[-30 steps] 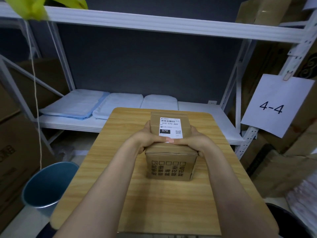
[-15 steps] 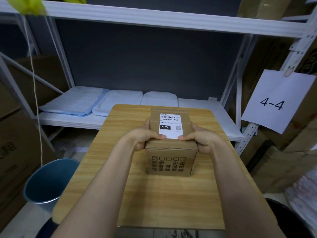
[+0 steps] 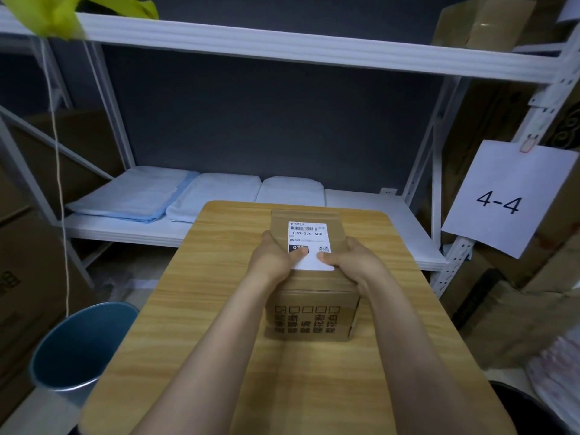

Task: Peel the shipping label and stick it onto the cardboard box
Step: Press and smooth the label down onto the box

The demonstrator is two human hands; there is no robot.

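A brown cardboard box (image 3: 310,318) with printed characters on its near face stands on the wooden table (image 3: 194,324). A white shipping label (image 3: 307,237) with a barcode and "070-070-A80" lies flat on the box's top. My left hand (image 3: 273,262) grips the box's left side, its thumb pressing on the label's lower left. My right hand (image 3: 351,262) holds the right side, thumb on the label's lower right. Both thumbs cover part of the label's black field and its lower edge.
A blue bin (image 3: 78,350) stands on the floor left of the table. Behind the table a white shelf rack (image 3: 314,54) carries folded white and blue cloths (image 3: 163,199). A "4-4" paper sign (image 3: 505,199) hangs on the right upright. Cardboard boxes (image 3: 28,277) are stacked at both sides.
My thumbs have slid up and inward over the lower part of the label, from its bottom edge onto the black field and code. The box stays between my hands.
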